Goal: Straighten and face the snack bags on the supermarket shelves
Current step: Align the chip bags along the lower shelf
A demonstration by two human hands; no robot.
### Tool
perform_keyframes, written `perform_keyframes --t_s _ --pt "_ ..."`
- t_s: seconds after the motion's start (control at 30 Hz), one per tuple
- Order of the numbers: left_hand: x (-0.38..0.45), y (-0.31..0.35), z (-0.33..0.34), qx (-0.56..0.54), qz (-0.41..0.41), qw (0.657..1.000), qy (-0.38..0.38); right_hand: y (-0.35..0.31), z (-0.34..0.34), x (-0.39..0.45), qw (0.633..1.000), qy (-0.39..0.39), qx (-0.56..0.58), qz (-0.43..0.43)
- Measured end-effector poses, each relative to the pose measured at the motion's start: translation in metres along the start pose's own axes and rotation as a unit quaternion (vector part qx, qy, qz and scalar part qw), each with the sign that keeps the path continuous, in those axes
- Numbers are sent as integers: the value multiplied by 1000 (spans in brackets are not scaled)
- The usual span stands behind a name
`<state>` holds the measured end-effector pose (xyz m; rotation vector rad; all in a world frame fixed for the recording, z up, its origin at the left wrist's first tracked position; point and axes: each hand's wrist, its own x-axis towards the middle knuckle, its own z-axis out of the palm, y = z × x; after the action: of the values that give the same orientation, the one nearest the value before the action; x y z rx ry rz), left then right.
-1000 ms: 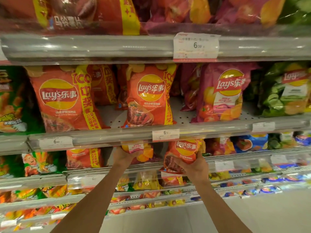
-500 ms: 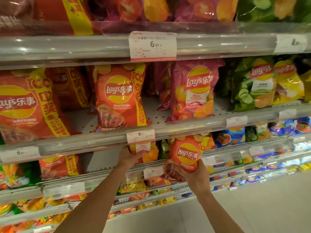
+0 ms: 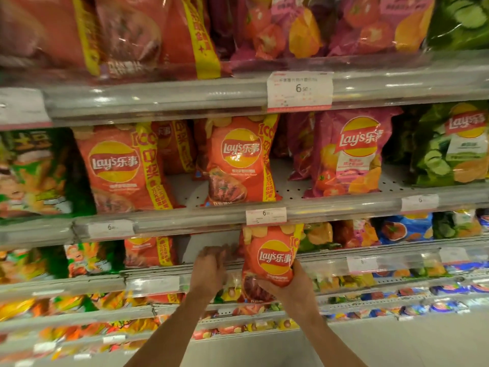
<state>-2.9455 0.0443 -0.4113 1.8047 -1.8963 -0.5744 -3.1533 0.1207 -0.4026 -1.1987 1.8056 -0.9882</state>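
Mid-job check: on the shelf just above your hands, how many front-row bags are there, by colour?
Orange-red Lay's bags: 2
Pink Lay's bag: 1
Green bags: 2
Total: 5

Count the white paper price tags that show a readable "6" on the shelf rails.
5: large white paper price tag top rail; three middle rail; one lower rail. Blurred others may hide more.
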Motion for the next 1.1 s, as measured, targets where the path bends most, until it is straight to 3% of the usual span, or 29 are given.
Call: perform_keyframes --t_s 0.1,0.27,0.5,0.87,1.1 --pt "-24 -33 -24 127 70 989 27 -20 35 0 1000 -27 0 -10" --pt "-47 -77 -51 233 41 971 13 -56 90 10 998 -49 -2 -34" --pt "-56 -119 -68 302 28 952 -38 -91 149 48 998 11 -34 -41" --pt "-53 -120 -70 261 18 964 -43 -75 176 70 994 -20 -110 -7" --pt "-48 -115 -61 228 -3 973 -29 -75 171 75 980 -91 -177 30"
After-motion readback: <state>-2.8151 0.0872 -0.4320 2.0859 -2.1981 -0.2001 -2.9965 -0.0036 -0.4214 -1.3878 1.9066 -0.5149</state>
